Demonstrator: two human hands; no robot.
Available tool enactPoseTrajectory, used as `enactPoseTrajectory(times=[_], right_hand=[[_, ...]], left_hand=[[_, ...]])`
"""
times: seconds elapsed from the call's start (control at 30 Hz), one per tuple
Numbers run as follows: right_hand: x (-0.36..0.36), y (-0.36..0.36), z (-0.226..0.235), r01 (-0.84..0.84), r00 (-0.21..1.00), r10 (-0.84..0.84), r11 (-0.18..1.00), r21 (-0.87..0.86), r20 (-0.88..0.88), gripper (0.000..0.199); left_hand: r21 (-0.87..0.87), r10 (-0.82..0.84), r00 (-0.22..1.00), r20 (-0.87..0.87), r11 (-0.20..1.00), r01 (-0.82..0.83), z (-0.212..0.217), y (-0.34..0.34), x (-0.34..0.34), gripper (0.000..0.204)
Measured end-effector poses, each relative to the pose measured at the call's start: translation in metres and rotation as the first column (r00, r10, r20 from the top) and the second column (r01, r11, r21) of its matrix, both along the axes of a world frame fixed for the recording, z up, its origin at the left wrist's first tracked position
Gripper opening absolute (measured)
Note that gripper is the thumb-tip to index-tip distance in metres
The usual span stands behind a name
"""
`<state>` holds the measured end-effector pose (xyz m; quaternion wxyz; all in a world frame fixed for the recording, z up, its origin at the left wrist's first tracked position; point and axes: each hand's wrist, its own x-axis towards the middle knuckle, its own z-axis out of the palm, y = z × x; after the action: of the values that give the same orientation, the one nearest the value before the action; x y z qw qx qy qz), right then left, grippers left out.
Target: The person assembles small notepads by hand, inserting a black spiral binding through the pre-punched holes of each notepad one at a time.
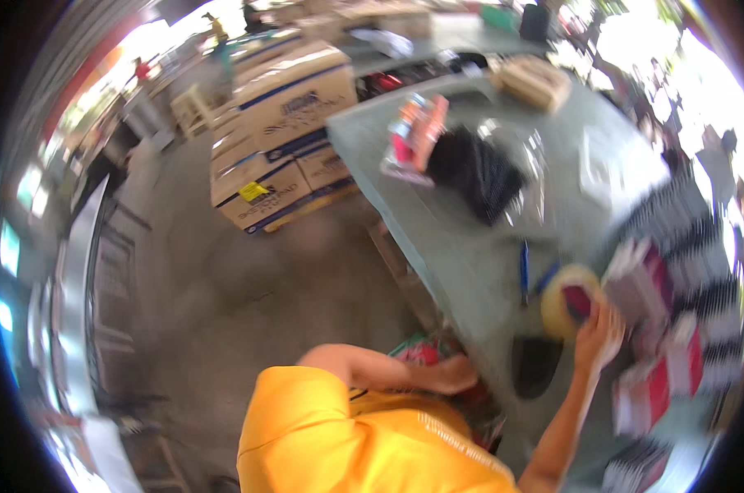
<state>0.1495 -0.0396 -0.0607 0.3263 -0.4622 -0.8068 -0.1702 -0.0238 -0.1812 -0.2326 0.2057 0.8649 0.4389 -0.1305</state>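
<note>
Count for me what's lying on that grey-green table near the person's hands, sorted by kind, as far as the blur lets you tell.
Roll of packing tape, by the right hand: 1
Blue pens: 2, the second partly hidden
Black bundle under clear wrap: 1
Red-and-orange packet: 1
Dark flat item at the table edge: 1
Total: 6. The striped and red packages on the right are too blurred to count.

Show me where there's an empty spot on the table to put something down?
The barest patch of the grey table lies between the black bag and the blue pen. Another is near the far corner, beside the tan box. It is crowded on the right, where the right hand touches the tape roll by red and striped packets.
</note>
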Motion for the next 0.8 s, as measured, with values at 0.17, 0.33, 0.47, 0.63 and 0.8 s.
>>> enactPoseTrajectory(times=[0.17,0.33,0.47,0.63,0.8], right_hand=[[0.009,-0.007,-0.035,-0.036,0.987,0.053,0.993,0.111,-0.154,0.02],[0.01,-0.008,-0.032,-0.135,0.978,0.146,0.987,0.081,-0.146,0.02],[0.012,-0.012,-0.028,-0.122,0.982,0.133,0.989,0.086,-0.134,0.02],[0.016,-0.014,-0.029,-0.092,0.982,0.1,0.994,0.056,-0.158,0.021],[0.006,-0.014,-0.026,-0.102,0.98,0.108,0.994,0.044,-0.169,0.017]], left_hand=[[-0.133,0.199,0.978,0.056,0.973,-0.19,-0.024,0.034,0.021,0.029],[-0.157,0.311,0.946,0.094,0.943,-0.294,-0.029,0.042,0.021,0.029],[-0.161,0.335,0.935,0.115,0.935,-0.315,-0.025,0.049,0.024,0.029],[-0.162,0.34,0.929,0.144,0.934,-0.317,-0.025,0.065,0.021,0.028],[-0.173,0.383,0.914,0.13,0.917,-0.36,-0.024,0.075,0.006,0.028]])
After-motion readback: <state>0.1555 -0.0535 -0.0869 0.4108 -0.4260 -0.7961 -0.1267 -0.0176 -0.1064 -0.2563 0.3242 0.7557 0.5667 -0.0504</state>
